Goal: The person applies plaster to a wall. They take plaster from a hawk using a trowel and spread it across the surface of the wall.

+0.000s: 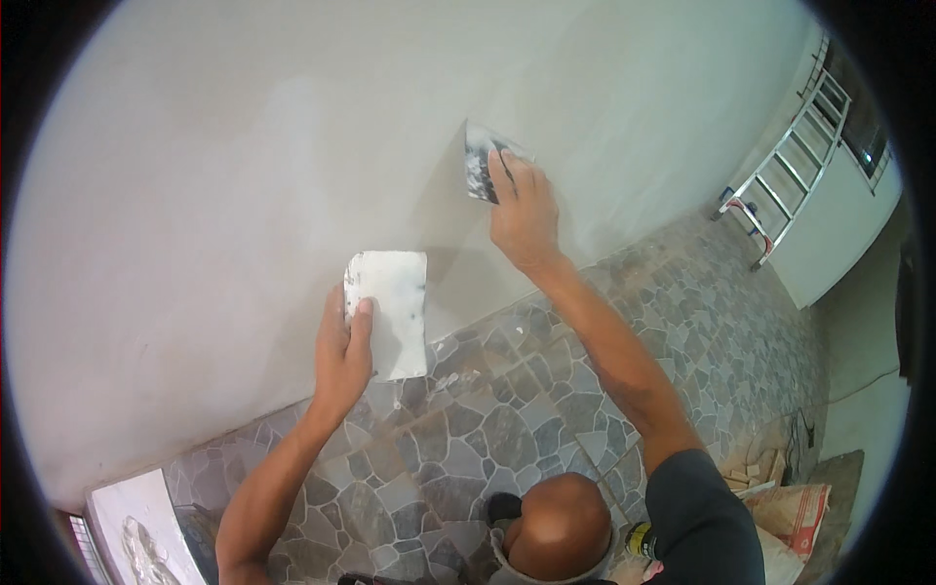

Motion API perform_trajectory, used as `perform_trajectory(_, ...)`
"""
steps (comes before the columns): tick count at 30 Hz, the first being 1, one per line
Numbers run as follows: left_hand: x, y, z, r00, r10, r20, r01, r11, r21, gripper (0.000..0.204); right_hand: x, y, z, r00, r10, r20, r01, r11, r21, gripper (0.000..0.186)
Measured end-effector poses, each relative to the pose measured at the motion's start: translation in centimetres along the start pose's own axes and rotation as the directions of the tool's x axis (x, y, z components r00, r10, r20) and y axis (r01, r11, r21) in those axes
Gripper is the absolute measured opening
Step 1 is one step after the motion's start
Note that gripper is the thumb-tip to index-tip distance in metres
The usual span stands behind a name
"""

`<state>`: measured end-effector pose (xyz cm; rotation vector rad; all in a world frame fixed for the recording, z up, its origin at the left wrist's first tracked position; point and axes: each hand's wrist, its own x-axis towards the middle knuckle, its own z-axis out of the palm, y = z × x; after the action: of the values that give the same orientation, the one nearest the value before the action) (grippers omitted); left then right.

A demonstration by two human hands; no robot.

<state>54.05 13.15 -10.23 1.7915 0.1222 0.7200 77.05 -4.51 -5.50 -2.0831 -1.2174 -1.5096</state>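
Observation:
A pale plastered wall [244, 175] fills the upper view. My right hand [524, 210] grips a wide metal scraper [478, 161] smeared with white paste; its blade lies against the wall. Lower and to the left, my left hand [343, 351] holds a white rectangular board [395, 312], fingers behind it and thumb over its face. The board is upright in view, with dark specks on its surface.
An aluminium ladder [785, 166] leans at the right near a window [863, 132]. Stone-patterned floor tiles [487, 429] run along the wall. Paper sacks [799, 517] and wood pieces [756, 470] lie lower right; a white sheet [117, 512] is lower left.

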Motion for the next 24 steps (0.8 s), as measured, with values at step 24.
perform_trajectory(24,0.0,-2.2,0.5,0.963,-0.248,0.11,0.271,0.901,-0.338,0.035,17.8,12.2,-10.7,0.971,0.231,-0.069,-0.231,0.973,-0.003,0.036)
